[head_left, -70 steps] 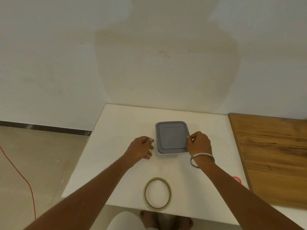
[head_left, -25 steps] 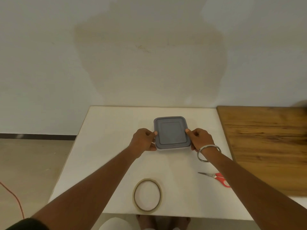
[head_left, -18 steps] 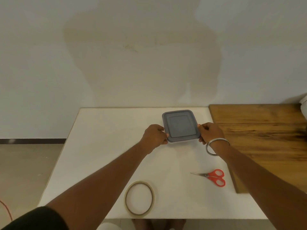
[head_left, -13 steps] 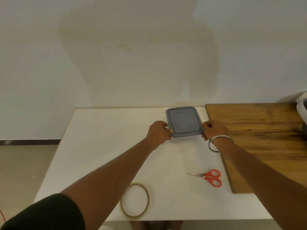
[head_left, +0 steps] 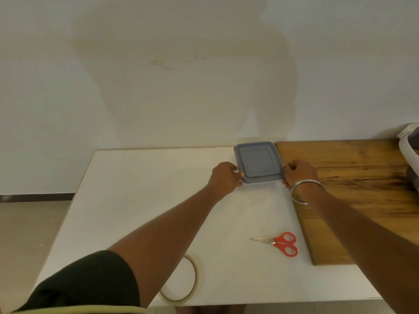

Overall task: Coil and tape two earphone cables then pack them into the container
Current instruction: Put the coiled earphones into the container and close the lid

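Observation:
A square container with a grey lid [head_left: 258, 163] sits closed at the far right corner of the white table [head_left: 140, 200], next to the wall. My left hand [head_left: 225, 179] grips its left near corner. On the opposite side, my right hand [head_left: 298, 173], with a metal bangle on the wrist, grips the right edge. No earphone cable shows; the lid hides whatever is inside. A roll of clear tape [head_left: 184, 279] lies at the table's near edge, partly behind my left arm.
Red-handled scissors [head_left: 281, 243] lie on the table near its right side. A wooden board [head_left: 353, 177] adjoins the table on the right. A white and grey object [head_left: 409, 150] stands at the far right edge. The wall is close behind.
Both hands have closed on the container and slid it away from me and to the right, up to the wall beside the wooden board. My view has swung right.

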Available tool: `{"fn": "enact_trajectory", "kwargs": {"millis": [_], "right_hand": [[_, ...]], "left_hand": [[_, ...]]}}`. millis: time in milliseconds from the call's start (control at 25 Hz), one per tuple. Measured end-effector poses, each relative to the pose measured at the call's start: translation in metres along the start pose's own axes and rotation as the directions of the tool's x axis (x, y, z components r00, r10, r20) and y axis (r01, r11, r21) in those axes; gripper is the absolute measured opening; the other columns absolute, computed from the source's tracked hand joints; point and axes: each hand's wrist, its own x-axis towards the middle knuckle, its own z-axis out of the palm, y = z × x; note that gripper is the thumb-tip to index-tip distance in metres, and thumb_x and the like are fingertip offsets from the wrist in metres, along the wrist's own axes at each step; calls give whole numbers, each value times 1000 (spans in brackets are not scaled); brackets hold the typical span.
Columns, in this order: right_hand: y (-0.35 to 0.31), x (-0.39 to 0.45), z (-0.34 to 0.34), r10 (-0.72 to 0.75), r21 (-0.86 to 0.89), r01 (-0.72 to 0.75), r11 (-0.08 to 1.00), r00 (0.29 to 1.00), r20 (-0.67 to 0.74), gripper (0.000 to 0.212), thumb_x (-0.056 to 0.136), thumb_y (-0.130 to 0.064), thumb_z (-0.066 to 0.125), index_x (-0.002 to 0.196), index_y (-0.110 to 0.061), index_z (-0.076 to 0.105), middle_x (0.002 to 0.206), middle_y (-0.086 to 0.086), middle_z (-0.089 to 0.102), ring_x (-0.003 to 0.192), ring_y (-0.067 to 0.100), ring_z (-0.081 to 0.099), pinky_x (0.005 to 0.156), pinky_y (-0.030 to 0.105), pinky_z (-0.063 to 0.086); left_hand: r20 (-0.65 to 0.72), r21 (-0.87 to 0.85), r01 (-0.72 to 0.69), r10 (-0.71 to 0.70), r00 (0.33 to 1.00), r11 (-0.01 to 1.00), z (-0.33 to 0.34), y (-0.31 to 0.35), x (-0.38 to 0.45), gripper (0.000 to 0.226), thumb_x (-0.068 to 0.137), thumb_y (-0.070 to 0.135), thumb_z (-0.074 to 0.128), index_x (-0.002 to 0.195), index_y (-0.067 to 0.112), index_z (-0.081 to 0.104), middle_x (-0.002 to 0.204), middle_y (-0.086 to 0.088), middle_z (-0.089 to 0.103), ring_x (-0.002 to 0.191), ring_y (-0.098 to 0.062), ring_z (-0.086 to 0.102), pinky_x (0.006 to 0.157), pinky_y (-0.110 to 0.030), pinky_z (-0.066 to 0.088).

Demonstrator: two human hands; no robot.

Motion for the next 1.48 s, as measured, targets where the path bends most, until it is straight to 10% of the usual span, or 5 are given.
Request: {"fn": "enact_trajectory", "kwargs": {"millis": [280,680,840,1040,1480], "right_hand": [[9,-31,-9,-134,-108,118,987,978,-156,22,92,-16,50,104,1,57,97,15,58,78,23,53,65,28,40],[108,-171,11,-573,-426,636,643,769,282,37,88,-37,44,122,-28,56,132,-2,55,124,22,50,99,41,44],[114,-180,14,-538,-566,596,569,791,292,49,96,-41,14,126,-31,52,137,0,52,127,24,48,98,47,43],[108,-177,16,-497,-544,580,606,810,311,58,69,-9,75,121,-27,58,124,4,59,112,24,58,82,38,56],[94,-160,30,-538,-601,560,570,807,243,53,61,-17,85,110,-10,66,95,8,62,72,18,60,46,21,51]], "left_hand": [[52,290,-124,114,992,949,-31,-19,-40,42,91,35,64,123,10,55,104,-5,62,91,-19,61,91,-34,52],[302,817,-293,65,951,497,-86,-128,-191,112,67,80,57,151,39,-4,157,10,-12,147,-23,-7,117,-53,15],[268,800,-297,132,954,521,-82,-146,-213,102,75,65,61,151,36,0,157,7,-7,145,-22,2,115,-43,28],[207,776,-320,259,943,544,-72,-156,-210,76,87,46,60,148,28,18,157,4,3,143,-21,12,114,-32,29],[212,703,-390,348,913,595,-26,-118,-154,83,87,42,65,151,23,15,158,3,9,143,-20,17,115,-34,30]]}}
